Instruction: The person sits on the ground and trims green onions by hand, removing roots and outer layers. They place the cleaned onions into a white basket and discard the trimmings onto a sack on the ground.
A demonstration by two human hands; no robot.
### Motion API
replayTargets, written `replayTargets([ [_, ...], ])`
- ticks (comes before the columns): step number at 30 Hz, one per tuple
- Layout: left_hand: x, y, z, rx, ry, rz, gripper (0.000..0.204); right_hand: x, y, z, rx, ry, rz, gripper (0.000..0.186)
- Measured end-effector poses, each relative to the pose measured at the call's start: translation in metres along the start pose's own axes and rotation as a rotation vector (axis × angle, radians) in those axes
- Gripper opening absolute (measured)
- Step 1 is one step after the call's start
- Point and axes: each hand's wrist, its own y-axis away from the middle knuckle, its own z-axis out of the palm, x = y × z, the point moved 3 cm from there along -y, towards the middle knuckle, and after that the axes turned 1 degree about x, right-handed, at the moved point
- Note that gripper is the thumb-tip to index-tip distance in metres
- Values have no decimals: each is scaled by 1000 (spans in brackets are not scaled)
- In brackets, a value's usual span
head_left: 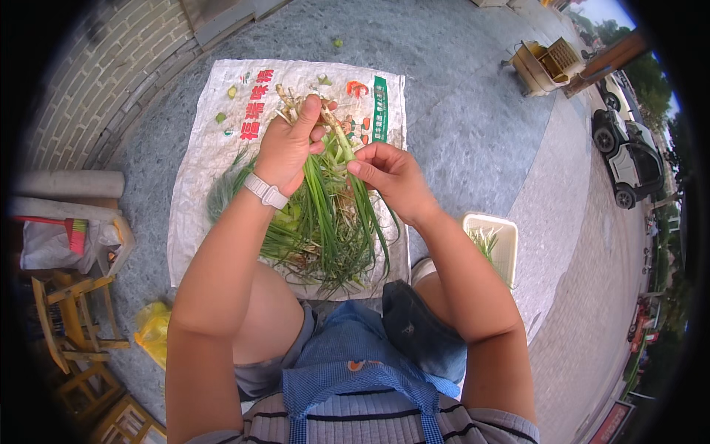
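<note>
My left hand (285, 152), with a pale watch on the wrist, is closed around a small bunch of green onions (316, 194) near their whitish root ends. The roots point away from me and the long green leaves hang down toward my knees. My right hand (396, 180) pinches one green onion (339, 133) from that bunch between thumb and fingers, where its pale stalk turns green. Beneath both hands, a loose heap of green onions and trimmings (325, 274) lies on a flattened white woven sack (194, 200).
A cream plastic tub (506, 248) with some green onions stands by my right knee. To my left are a yellow plastic bag (153, 333), a wooden stool (74, 318) and a red-and-green brush (76, 235). A mop bucket (543, 68) stands at the far right.
</note>
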Motion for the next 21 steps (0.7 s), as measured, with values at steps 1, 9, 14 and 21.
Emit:
replayTargets([
  [1,3,-4,-7,87,-5,30,48,0,-2,-4,10,-86,70,16],
  [9,1,3,0,101,-295,41,24,-1,-7,-19,28,-342,62,21],
  [14,-13,6,14,-39,-443,113,22,-2,-11,-21,102,-195,17,15],
  [21,-17,3,11,-29,-594,-53,33,0,-9,-20,151,15,-133,12],
])
